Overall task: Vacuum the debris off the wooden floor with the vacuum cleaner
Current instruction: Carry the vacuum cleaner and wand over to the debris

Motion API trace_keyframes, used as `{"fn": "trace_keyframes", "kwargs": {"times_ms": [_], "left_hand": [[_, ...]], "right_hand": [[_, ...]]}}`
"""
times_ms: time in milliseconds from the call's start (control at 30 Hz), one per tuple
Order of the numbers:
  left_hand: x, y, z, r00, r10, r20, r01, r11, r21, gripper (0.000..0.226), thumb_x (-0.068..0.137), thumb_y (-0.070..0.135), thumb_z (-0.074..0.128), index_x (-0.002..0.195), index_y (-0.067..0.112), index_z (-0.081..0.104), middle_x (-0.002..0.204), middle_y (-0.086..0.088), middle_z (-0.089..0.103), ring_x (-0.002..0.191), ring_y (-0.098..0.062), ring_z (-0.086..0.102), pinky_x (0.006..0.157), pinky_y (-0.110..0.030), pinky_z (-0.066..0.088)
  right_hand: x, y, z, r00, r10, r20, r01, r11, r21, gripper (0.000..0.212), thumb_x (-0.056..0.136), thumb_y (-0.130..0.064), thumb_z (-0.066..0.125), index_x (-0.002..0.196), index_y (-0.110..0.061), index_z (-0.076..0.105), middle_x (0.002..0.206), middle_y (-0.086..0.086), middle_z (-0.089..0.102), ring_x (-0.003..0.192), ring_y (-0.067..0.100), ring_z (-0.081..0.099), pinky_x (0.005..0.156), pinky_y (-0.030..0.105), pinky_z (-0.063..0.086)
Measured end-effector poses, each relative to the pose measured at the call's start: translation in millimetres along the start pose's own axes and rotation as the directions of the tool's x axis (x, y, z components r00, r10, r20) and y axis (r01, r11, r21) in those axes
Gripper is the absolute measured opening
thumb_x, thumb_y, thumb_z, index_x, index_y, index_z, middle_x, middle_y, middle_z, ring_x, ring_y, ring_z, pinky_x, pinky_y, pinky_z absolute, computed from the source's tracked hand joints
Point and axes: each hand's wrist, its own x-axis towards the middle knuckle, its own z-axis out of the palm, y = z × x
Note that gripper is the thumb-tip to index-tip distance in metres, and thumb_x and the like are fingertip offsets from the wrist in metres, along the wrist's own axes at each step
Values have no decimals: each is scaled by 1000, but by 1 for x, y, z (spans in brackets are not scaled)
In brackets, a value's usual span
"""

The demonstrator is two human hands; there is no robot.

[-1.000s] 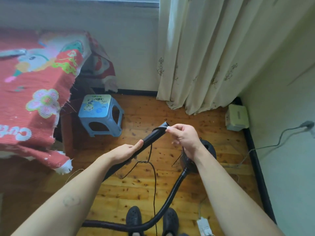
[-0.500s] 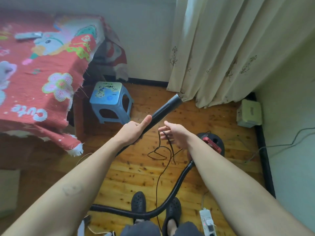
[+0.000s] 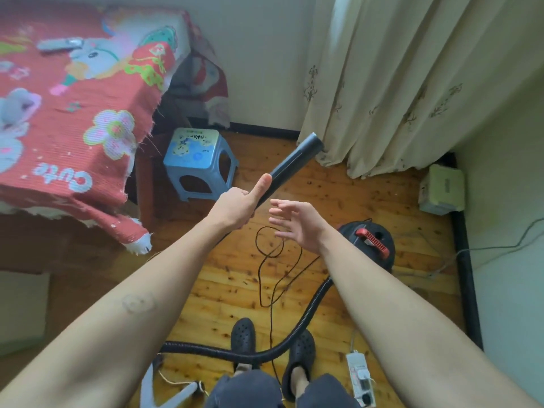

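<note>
The left hand (image 3: pixel 235 206) grips the black vacuum tube (image 3: pixel 294 164), fingers clamped round it and thumb laid along it; its far end points toward the curtain (image 3: pixel 397 83). The right hand (image 3: pixel 300 223) hovers just right of the tube, fingers apart, holding nothing. The vacuum cleaner (image 3: pixel 371 240) sits on the wooden floor (image 3: pixel 353 195) at right, its hose (image 3: pixel 297 334) curving near the feet. Dark debris (image 3: pixel 329 187) speckles the boards.

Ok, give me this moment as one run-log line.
left hand: grips vacuum tube | right hand: open, holding nothing | tube: points toward curtain | vacuum cleaner: on wooden floor | debris: scattered on floor
</note>
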Motion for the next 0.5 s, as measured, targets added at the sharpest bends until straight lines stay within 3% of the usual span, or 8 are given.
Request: {"fn": "trace_keyframes", "kwargs": {"times_ms": [133,267,367,500], "left_hand": [[-2,11,4,997,-9,74,7,1000,20,86,76,91,19,51,16,51,46,1,55,44,-15,54,58,-27,45],[-10,27,18,994,-23,105,18,999,41,86,77,90,19,57,13,52,51,-4,58,46,-19,55,62,-31,49],[-13,37,26,992,-14,124,7,998,56,84,78,87,19,60,14,55,54,-2,61,49,-17,60,63,-28,49],[-11,41,28,980,35,196,-42,999,30,90,69,95,15,62,18,63,61,1,70,61,-15,69,71,-29,52]], "right_hand": [[-10,-21,4,983,-181,44,171,970,171,40,99,-23,48,137,-14,49,135,10,58,123,27,56,106,46,42],[-20,-38,4,965,-255,-70,262,896,359,44,96,-35,55,125,-1,52,113,19,68,106,31,68,91,44,55],[-24,-40,3,942,-265,-205,315,909,275,45,97,-40,53,124,-4,49,105,17,70,94,30,72,83,42,59],[-30,-40,-3,913,-301,-276,366,902,227,42,96,-43,51,123,-11,45,105,14,70,87,28,74,71,36,61]]}}
